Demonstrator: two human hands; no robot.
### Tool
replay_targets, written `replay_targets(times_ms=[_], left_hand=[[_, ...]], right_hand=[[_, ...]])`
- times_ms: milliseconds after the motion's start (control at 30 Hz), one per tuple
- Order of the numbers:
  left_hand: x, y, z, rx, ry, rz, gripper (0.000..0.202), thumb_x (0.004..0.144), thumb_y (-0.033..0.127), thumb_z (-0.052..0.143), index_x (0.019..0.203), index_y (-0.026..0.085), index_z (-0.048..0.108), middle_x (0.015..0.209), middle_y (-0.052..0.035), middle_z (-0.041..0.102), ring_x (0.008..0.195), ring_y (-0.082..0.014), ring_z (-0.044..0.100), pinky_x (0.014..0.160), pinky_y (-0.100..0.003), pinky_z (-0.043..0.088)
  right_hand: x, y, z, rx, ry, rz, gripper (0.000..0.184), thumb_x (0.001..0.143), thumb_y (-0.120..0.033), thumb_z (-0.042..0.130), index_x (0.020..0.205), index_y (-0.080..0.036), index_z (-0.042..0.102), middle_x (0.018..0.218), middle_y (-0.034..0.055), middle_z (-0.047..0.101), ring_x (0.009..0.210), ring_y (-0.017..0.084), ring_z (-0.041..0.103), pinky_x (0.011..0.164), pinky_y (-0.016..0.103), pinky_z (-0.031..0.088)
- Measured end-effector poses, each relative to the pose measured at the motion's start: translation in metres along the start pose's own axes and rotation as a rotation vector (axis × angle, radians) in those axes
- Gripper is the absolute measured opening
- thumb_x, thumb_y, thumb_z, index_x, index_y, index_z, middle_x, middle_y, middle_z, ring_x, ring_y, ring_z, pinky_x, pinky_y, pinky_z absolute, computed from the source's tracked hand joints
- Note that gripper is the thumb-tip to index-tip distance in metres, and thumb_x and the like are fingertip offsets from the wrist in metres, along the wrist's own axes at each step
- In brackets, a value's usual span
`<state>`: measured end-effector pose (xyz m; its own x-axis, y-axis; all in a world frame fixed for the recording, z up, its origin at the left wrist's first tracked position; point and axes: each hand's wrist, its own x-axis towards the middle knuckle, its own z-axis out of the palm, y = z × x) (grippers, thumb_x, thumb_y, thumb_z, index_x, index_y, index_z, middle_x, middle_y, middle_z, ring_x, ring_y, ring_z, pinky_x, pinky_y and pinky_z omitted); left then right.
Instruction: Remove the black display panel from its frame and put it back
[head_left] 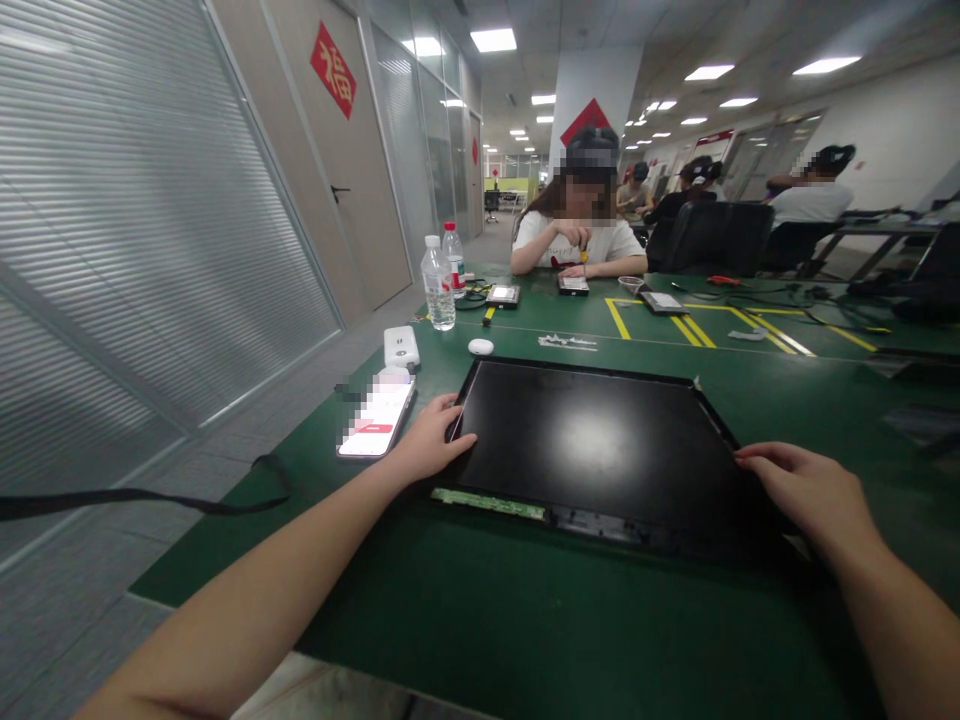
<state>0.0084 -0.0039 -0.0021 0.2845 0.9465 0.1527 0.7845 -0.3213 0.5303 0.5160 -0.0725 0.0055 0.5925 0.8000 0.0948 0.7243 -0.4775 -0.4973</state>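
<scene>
A black LCD panel [570,430] with a dark frame lies face up on the green tabletop, a ceiling light reflected in its middle. A narrow green circuit board [487,503] runs along the left part of its near edge. My left hand [429,440] grips the panel's left edge, thumb on the top face and fingers around the side. On the opposite side, my right hand [817,492] pinches the right edge between thumb and fingers. The undersides of both grips are hidden.
Left of the panel lie a lit phone [377,415], a white device [401,347] and a white earbud case [481,347]. Two water bottles [439,285] stand behind. Across the green table [570,620], a person [577,215] works on a hard drive [574,285]; cables [795,300] lie far right.
</scene>
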Motion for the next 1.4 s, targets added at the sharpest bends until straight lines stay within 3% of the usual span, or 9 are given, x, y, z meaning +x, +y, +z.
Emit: replay_targets(times_ms=[233, 433, 633, 833, 967, 1067, 1167, 1267, 1400], left_hand=[[0.001, -0.006, 0.000, -0.014, 0.042, -0.024, 0.065, 0.093, 0.051, 0.066, 0.147, 0.016, 0.067, 0.164, -0.0216, 0.056, 0.152, -0.0410, 0.056, 0.129, -0.055, 0.042], [0.005, -0.011, -0.003, 0.087, 0.026, -0.061, 0.053, 0.096, 0.040, 0.060, 0.138, 0.010, 0.072, 0.167, -0.0261, 0.054, 0.158, -0.0438, 0.048, 0.133, -0.059, 0.036], [0.006, -0.014, -0.006, 0.088, 0.012, -0.036, 0.043, 0.094, 0.034, 0.062, 0.129, 0.016, 0.077, 0.167, -0.0207, 0.057, 0.160, -0.0425, 0.047, 0.132, -0.059, 0.037], [0.008, -0.012, -0.007, 0.031, 0.019, -0.066, 0.044, 0.092, 0.027, 0.059, 0.127, 0.016, 0.083, 0.155, -0.0176, 0.068, 0.146, -0.0376, 0.063, 0.129, -0.051, 0.044], [0.006, 0.001, -0.011, -0.142, 0.088, -0.128, 0.041, 0.088, 0.021, 0.064, 0.122, 0.018, 0.087, 0.147, -0.0126, 0.076, 0.144, -0.0370, 0.065, 0.128, -0.049, 0.044], [0.002, 0.015, -0.016, -0.455, 0.121, -0.239, 0.038, 0.090, 0.022, 0.068, 0.122, 0.025, 0.088, 0.127, -0.0050, 0.086, 0.128, -0.0345, 0.075, 0.116, -0.047, 0.056], [-0.003, 0.032, -0.020, -0.784, 0.203, -0.464, 0.041, 0.090, 0.021, 0.078, 0.130, 0.024, 0.086, 0.112, -0.0070, 0.088, 0.101, -0.0286, 0.083, 0.091, -0.037, 0.067], [-0.006, 0.047, -0.024, -1.028, 0.178, -0.629, 0.050, 0.094, 0.015, 0.076, 0.144, 0.021, 0.078, 0.092, -0.0075, 0.087, 0.068, -0.0207, 0.080, 0.064, -0.029, 0.066], [-0.005, 0.058, -0.026, -1.147, 0.193, -0.745, 0.054, 0.101, 0.008, 0.066, 0.154, 0.019, 0.069, 0.079, -0.0054, 0.084, 0.054, -0.0179, 0.075, 0.053, -0.025, 0.062]], right_hand=[[0.006, 0.010, 0.004, 0.031, 0.044, -0.062, 0.029, 0.067, -0.052, 0.059, 0.070, -0.033, 0.081, 0.079, 0.0065, 0.079, 0.081, 0.033, 0.070, 0.073, 0.044, 0.053], [0.010, 0.016, -0.004, 0.016, 0.058, -0.008, 0.031, 0.068, -0.051, 0.057, 0.077, -0.033, 0.081, 0.089, 0.0079, 0.081, 0.085, 0.034, 0.071, 0.071, 0.044, 0.052], [0.027, 0.032, 0.006, -0.049, -0.031, 0.021, 0.026, 0.063, -0.049, 0.064, 0.075, -0.032, 0.079, 0.089, 0.0093, 0.082, 0.081, 0.034, 0.073, 0.069, 0.044, 0.054], [0.030, 0.036, 0.015, -0.112, -0.052, -0.026, 0.027, 0.067, -0.044, 0.063, 0.082, -0.030, 0.080, 0.091, 0.0095, 0.082, 0.087, 0.034, 0.076, 0.075, 0.044, 0.058], [0.029, 0.035, 0.015, -0.165, -0.067, -0.013, 0.029, 0.069, -0.042, 0.063, 0.087, -0.029, 0.081, 0.097, 0.0103, 0.083, 0.093, 0.034, 0.077, 0.077, 0.043, 0.058], [0.030, 0.037, 0.015, -0.156, -0.072, 0.007, 0.030, 0.071, -0.044, 0.063, 0.088, -0.028, 0.081, 0.100, 0.0117, 0.083, 0.094, 0.035, 0.076, 0.077, 0.044, 0.059], [0.032, 0.040, 0.018, -0.139, -0.045, 0.008, 0.028, 0.072, -0.046, 0.064, 0.085, -0.029, 0.080, 0.099, 0.0120, 0.083, 0.092, 0.036, 0.077, 0.076, 0.045, 0.060], [0.033, 0.043, 0.021, -0.128, -0.013, 0.005, 0.025, 0.070, -0.046, 0.065, 0.082, -0.029, 0.080, 0.095, 0.0103, 0.083, 0.089, 0.035, 0.077, 0.073, 0.044, 0.059], [0.032, 0.039, 0.020, -0.117, -0.027, 0.018, 0.025, 0.070, -0.047, 0.064, 0.079, -0.030, 0.079, 0.093, 0.0098, 0.083, 0.089, 0.035, 0.077, 0.075, 0.044, 0.059]])
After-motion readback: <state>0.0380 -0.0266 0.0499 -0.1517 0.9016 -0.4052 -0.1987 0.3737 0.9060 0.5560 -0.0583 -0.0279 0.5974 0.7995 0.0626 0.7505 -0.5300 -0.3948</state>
